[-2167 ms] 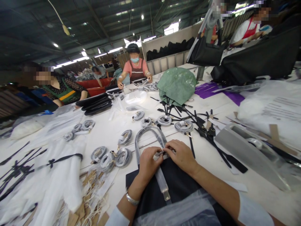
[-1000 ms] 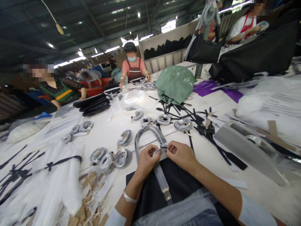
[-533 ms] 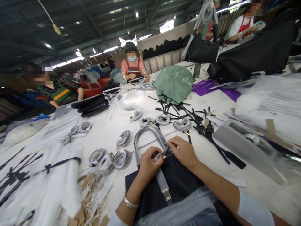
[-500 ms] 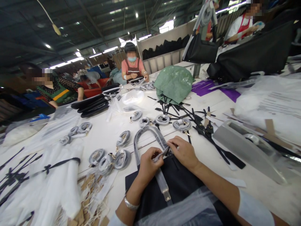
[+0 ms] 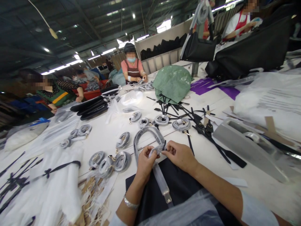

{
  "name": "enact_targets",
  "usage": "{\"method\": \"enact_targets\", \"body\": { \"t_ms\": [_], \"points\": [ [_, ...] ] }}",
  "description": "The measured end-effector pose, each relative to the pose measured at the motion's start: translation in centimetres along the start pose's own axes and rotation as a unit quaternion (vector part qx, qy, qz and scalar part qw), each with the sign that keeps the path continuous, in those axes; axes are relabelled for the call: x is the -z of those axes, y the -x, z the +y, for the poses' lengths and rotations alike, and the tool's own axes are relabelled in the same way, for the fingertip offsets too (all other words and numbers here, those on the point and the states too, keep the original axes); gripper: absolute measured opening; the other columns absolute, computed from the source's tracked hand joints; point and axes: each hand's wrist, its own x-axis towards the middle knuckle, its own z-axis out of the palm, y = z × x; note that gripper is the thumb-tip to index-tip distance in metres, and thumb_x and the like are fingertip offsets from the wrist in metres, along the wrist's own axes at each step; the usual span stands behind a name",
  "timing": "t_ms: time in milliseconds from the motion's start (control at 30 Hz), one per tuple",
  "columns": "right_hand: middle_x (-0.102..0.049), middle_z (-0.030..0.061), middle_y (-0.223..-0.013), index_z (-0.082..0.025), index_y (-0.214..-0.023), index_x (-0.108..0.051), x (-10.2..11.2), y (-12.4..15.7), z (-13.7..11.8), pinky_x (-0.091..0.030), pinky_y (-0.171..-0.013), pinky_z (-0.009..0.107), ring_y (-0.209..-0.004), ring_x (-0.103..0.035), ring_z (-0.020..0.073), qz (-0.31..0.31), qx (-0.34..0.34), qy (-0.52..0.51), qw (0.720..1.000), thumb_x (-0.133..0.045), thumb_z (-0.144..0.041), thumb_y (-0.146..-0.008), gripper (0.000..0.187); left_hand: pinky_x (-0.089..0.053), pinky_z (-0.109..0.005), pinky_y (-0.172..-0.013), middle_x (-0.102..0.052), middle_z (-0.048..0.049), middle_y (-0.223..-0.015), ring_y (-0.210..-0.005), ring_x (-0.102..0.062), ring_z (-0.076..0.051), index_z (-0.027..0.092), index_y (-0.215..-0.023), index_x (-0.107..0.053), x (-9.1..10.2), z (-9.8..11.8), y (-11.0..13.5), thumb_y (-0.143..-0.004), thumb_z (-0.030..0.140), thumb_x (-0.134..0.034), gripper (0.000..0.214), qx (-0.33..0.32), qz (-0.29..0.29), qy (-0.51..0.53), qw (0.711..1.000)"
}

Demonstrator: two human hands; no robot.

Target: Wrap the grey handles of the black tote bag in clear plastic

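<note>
The left fingers [image 5: 147, 152] pinch the wrapped handle [image 5: 158, 135].

On our bench [image 5: 104, 130], we see a crumpled green cover [image 5: 172, 82] beside purple sheets [image 5: 201, 86], a grey tape dispenser [image 5: 250, 155], and, across from us, a brown-aproned co-worker [image 5: 133, 69].

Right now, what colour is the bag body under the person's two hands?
The bag body looks black; the head view shows it best.
</note>
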Motion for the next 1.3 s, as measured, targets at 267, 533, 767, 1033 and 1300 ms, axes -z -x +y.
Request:
{"method": "enact_targets", "body": {
  "t_ms": [267, 533, 767, 1033, 1300],
  "points": [
    [-0.065, -0.0049, -0.066, -0.026, -0.088, -0.070, -0.5, 0.5, -0.3, -0.037, -0.059, 0.026, -0.060, -0.060, 0.0136, -0.028, 0.025, 0.073, 0.997, -0.065, -0.028, -0.085, 0.006, -0.052, -0.025, -0.072, -0.063, 0.0016, -0.077, -0.068, -0.062, -0.012, 0.016, -0.088, -0.056, 0.3, -0.3, -0.2, -0.075, 0.037, -0.073, 0.030, 0.034, -0.013, 0.057, 0.998],
    [-0.065, -0.0061, -0.060, -0.025, -0.070, -0.063, 0.2, -0.2, -0.4, -0.037, -0.055, 0.024, -0.058, -0.061, 0.0142, 0.004, -0.091, 0.073, 0.993, -0.065, -0.024, -0.075, 0.005, -0.046, -0.024, -0.068, -0.063, 0.0018, -0.070, -0.065, -0.060, -0.014, 0.017, -0.084, -0.059, 1.6, 1.1, 0.1, -0.077, 0.031, -0.066, 0.017, -0.027, -0.004, -0.080, 0.996],
    [-0.061, -0.0063, -0.061, -0.025, -0.086, -0.063, 0.6, -0.2, -0.4, -0.038, -0.055, 0.024, -0.055, -0.056, 0.0131, 0.002, -0.066, 0.011, 0.998, -0.062, -0.025, -0.079, 0.007, -0.045, -0.024, -0.065, -0.062, 0.0019, -0.067, -0.064, -0.059, -0.015, 0.018, -0.082, -0.057, 1.3, 1.7, 0.5, -0.076, 0.029, -0.064, 0.014, -0.018, -0.048, -0.090, 0.995],
    [-0.057, -0.0014, -0.068, -0.022, -0.071, -0.066, 0.3, -0.9, 1.2, -0.038, -0.061, 0.027, -0.062, -0.054, 0.0142, 0.030, -0.003, -0.018, 0.999, -0.054, -0.038, -0.094, 0.030, -0.041, -0.023, -0.062, -0.060, 0.0009, -0.070, -0.065, -0.056, -0.014, 0.018, -0.078, -0.061, 0.3, 2.8, 1.7, -0.073, 0.016, -0.060, 0.006, -0.112, -0.068, -0.236, 0.963],
    [-0.062, -0.0009, -0.070, -0.022, -0.066, -0.065, -0.2, -1.3, 3.2, -0.036, -0.060, 0.026, -0.065, -0.056, 0.0150, 0.038, -0.046, 0.033, 0.998, -0.053, -0.040, -0.092, 0.034, -0.042, -0.022, -0.059, -0.059, 0.0008, -0.068, -0.063, -0.057, -0.014, 0.018, -0.077, -0.060, 0.7, 5.0, 4.6, -0.073, 0.017, -0.062, 0.004, -0.070, -0.090, -0.261, 0.959]
  ]
}}
